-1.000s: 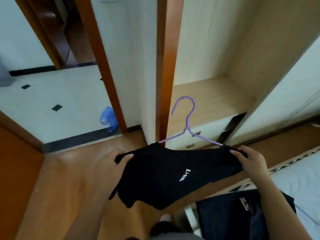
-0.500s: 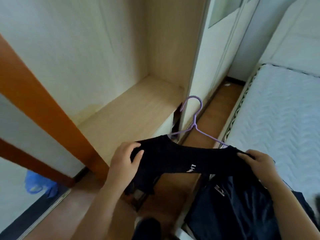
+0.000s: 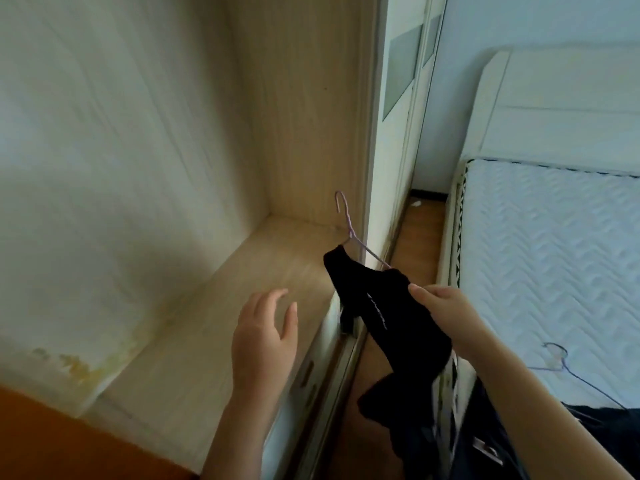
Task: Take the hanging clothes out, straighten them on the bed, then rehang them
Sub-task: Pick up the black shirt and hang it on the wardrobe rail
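Part of shirt (image 3: 391, 317) hidden behind my arm, print blurred. My right hand (image 3: 446, 308) pinches its black cloth, frame centre; thin purple wire hanger (image 3: 349, 227) inside. My left hand (image 3: 263, 337) spread, empty.

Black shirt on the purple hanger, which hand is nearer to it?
Right. The right hand pinches the black shirt at one end. The left hand is open and apart from it, to its left, above the wardrobe shelf.
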Demonstrator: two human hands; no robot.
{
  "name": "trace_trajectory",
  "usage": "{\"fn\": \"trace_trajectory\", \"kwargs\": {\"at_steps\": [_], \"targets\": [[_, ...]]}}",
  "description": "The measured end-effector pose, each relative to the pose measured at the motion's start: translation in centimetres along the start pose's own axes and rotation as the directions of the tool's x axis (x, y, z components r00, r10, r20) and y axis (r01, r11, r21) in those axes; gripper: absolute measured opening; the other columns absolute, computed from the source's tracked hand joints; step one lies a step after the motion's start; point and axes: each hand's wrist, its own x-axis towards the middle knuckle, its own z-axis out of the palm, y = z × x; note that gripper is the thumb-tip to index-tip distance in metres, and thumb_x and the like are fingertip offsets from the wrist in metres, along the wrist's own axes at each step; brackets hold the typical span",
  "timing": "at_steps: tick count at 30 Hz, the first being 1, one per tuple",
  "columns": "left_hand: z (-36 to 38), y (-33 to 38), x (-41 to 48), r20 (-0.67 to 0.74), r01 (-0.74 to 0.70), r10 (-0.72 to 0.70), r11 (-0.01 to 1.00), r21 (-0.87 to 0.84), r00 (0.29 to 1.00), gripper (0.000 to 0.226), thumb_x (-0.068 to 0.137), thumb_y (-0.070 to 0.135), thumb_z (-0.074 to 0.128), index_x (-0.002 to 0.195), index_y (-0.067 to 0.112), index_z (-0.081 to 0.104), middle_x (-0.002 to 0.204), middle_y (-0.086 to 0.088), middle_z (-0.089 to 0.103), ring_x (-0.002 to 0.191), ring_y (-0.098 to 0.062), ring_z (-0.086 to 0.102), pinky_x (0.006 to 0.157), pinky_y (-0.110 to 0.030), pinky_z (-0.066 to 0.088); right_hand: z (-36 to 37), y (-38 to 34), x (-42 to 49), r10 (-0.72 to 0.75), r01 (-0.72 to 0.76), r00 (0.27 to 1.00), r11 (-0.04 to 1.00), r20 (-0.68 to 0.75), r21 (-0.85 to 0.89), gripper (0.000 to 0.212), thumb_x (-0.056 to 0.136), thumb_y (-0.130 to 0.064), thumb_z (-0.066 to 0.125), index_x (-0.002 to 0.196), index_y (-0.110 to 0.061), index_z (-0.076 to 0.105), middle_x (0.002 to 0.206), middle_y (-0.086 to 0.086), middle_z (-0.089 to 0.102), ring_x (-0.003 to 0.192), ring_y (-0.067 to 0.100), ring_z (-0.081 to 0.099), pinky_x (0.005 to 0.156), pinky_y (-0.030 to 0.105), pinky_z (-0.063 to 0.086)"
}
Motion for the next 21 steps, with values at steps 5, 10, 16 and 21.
{"fn": "trace_trajectory", "kwargs": {"at_steps": [5,10,16,21], "targets": [[0.3,-1.2,0.2,-0.046,0.140,-0.139,0.990,0.008,0.989,0.022,0.084,0.011,0.062,0.104,0.003,0.063,0.100,-0.011,0.067,0.092,-0.020,0.062,0.077,-0.022,0.039,1.1,-6.6,2.6,-0.179,0.174,0.983,0.980,0.048,0.093,0.029,0.091,-0.032,0.052,0.086,-0.009,0.068,0.062,0.002,0.069,0.058,0.014,0.068,0.052,0.026,0.054],[0.0,-2.2,1.5,-0.149,0.230,-0.222,0.972,0.043,0.964,0.038,0.084,0.036,0.051,0.105,0.006,0.062,0.099,-0.009,0.067,0.092,-0.023,0.062,0.078,-0.018,0.039,2.6,-11.9,5.8,-0.305,0.241,0.935,0.921,0.181,0.306,0.027,0.092,-0.032,0.051,0.076,-0.016,0.066,0.048,-0.007,0.064,0.048,0.002,0.063,0.043,0.014,0.046],[-2.4,-0.9,5.9,-0.409,0.269,-0.171,0.943,0.196,0.897,0.043,0.084,0.038,0.039,0.103,0.007,0.060,0.099,-0.010,0.062,0.094,-0.020,0.056,0.080,-0.019,0.037,4.4,-18.1,10.2,-0.469,0.339,0.832,0.853,0.297,0.397,0.041,0.091,-0.032,0.054,0.085,0.007,0.064,0.076,0.021,0.058,0.068,0.031,0.057,0.064,0.035,0.044],[-6.9,1.4,10.0,-0.561,0.305,0.017,0.825,0.475,0.828,0.040,0.086,0.035,0.037,0.105,0.007,0.059,0.104,-0.011,0.063,0.098,-0.019,0.050,0.080,-0.026,0.039,5.4,-23.1,13.0,-0.598,0.356,0.689,0.772,0.410,0.527,0.033,0.089,-0.029,0.057,0.065,-0.010,0.067,0.070,0.017,0.059,0.064,0.028,0.057,0.065,0.035,0.043]]}}
